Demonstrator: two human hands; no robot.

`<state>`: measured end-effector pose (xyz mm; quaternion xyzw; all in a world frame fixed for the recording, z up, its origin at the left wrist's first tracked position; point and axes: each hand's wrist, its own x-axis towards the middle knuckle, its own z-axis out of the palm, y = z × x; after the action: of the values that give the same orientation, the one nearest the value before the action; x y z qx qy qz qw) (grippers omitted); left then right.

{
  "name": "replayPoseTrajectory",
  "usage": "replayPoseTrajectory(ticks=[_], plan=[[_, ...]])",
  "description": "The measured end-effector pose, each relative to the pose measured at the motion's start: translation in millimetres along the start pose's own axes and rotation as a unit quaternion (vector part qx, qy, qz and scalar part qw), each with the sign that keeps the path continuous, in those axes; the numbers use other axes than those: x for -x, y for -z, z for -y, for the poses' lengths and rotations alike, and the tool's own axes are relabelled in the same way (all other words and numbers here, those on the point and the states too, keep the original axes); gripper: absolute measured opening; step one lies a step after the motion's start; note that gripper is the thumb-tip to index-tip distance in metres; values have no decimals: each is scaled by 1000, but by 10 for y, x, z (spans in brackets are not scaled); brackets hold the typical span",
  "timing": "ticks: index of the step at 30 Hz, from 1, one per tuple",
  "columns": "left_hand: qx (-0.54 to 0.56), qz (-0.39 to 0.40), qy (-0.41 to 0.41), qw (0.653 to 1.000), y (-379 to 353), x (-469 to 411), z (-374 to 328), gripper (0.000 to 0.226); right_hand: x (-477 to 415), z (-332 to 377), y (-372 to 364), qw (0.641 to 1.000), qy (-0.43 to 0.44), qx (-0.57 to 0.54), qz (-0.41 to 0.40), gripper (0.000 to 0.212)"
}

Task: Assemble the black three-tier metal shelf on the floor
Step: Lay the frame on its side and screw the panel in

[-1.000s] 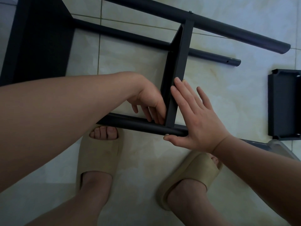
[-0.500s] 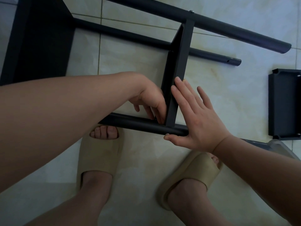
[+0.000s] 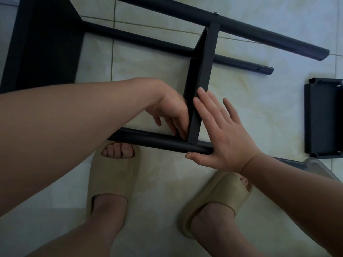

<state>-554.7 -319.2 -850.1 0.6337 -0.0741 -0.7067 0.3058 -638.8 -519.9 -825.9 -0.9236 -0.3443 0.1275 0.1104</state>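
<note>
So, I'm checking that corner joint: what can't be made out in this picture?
Head view only.
What the left hand works at the corner of middle tier and near pole: hidden by its own fingers.
The near pole's right stretch: covered by the right hand and forearm.
The loose tier: cut off by the right edge.

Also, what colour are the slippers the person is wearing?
The slippers are plain beige, no pattern; clearest in the head view.

black shelf frame (image 3: 202,75) lies sideways on floor, partly assembled.
</note>
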Motion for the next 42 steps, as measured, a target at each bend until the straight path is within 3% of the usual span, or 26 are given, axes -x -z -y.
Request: replayPoseTrajectory(ticks=[5, 13, 31, 42], plan=[[18, -7, -23, 1000, -64, -54, 18, 10, -2, 7, -1, 1000, 0, 0, 0, 111], [23, -3, -16, 1000, 4, -28, 15, 26, -1, 5, -10, 1000, 1, 3, -4, 110], [-3, -6, -16, 1000, -62, -34, 21, 12, 1, 8, -3, 1000, 0, -1, -2, 110], [17, -1, -26, 1000, -16, -7, 38, 19, 1, -3, -13, 1000, 4, 3, -8, 110]])
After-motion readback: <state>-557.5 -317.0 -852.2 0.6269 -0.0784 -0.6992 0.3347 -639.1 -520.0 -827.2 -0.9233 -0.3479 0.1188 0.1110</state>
